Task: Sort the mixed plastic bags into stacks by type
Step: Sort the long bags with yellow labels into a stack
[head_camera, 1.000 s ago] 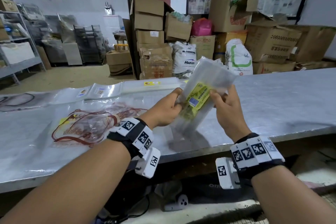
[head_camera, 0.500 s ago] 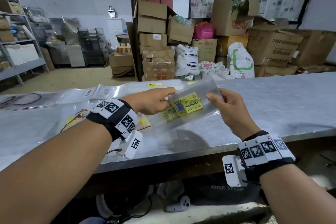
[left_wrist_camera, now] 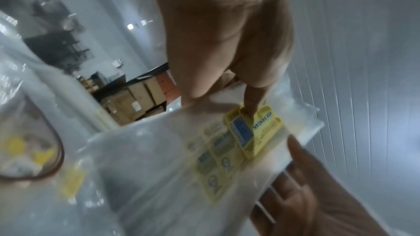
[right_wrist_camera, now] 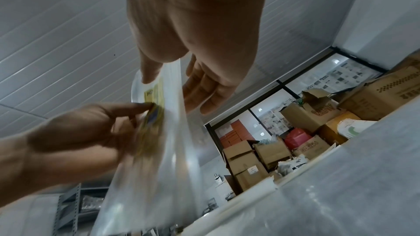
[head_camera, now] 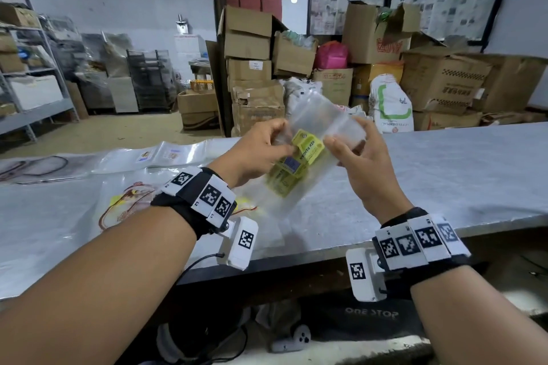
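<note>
A bundle of clear plastic bags with yellow labels stands steeply tilted in the air above the table, between both hands. My left hand pinches its left side, and the left wrist view shows the left hand with thumb and forefinger on a yellow label. My right hand holds the right edge. In the right wrist view the right hand has its thumb in front of the bags and straight fingers behind.
A grey metal table runs across in front of me. On its left lie a large clear bag with a red print and a row of labelled clear bags. Stacked cartons and sacks stand behind; shelving stands at left.
Half a second ago the bundle lay nearly level between my hands. It has since tipped up steeply and risen, and my hands have come closer together on it.
</note>
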